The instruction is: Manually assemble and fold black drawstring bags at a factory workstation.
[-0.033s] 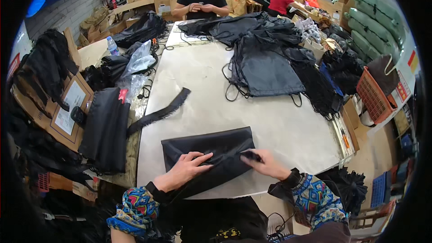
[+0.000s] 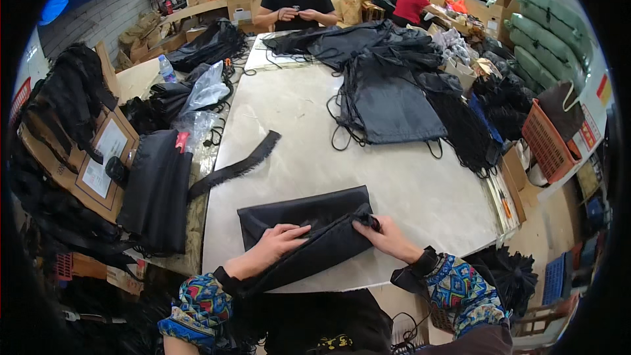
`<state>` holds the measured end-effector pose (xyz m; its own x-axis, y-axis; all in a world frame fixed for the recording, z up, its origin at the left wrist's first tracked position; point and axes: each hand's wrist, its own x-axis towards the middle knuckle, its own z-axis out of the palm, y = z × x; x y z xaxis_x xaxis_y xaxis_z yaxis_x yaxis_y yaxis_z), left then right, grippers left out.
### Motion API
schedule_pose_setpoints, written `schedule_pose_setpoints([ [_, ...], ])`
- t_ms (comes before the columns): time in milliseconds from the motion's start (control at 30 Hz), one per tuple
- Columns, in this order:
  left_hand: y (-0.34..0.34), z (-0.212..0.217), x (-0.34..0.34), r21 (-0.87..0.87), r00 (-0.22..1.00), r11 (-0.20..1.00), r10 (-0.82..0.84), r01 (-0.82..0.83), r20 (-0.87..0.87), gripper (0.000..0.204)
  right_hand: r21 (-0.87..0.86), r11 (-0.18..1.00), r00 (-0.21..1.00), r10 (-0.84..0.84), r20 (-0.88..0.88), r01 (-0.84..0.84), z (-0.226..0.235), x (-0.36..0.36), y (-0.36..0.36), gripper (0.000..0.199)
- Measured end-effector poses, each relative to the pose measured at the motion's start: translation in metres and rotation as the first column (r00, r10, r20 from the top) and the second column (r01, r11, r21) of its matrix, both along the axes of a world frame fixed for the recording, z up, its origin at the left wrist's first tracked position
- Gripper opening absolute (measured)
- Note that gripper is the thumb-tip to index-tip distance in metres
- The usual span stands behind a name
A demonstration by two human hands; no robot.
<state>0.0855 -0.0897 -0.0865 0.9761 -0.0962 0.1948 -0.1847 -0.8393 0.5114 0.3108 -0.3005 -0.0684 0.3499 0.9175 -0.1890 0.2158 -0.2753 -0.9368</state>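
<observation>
A piece of black cloth (image 2: 302, 205) lies folded near the front edge of the table, its front part turned up into a thick fold. My left hand (image 2: 273, 248) rests on it, palm down, with fingers stretched out along the fold. At the right end of the cloth, my right hand (image 2: 389, 238) pinches the bunched corner between thumb and fingers. Something small and dark shows beside those fingers; whether it is cloth or a tool I cannot make out.
A frayed black strip (image 2: 238, 167) lies left of the cloth. Black drawstring bags (image 2: 394, 108) are piled farther back. Folded black fabric (image 2: 154, 190) leans by a cardboard box (image 2: 105, 158) at left. An orange basket (image 2: 549, 141) stands at right. Across the table sits a person (image 2: 299, 3).
My right hand has come slightly up with the cloth corner, and the front fold now stands raised along its length. My left hand has stayed nearly in place.
</observation>
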Motion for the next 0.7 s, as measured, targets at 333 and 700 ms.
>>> schedule_pose_setpoints([
  [333,0.006,0.007,-0.093,-0.953,0.916,0.055,0.297,-0.299,-0.270,0.054,0.127,0.977,0.981,-0.182,0.069,0.172,-0.024,0.008,0.036,0.030],
  [700,-0.036,-0.005,-0.049,-0.644,0.418,0.257,0.902,-0.720,-0.109,0.031,0.123,0.955,0.827,-0.295,0.479,0.269,-0.034,0.013,0.054,0.024],
])
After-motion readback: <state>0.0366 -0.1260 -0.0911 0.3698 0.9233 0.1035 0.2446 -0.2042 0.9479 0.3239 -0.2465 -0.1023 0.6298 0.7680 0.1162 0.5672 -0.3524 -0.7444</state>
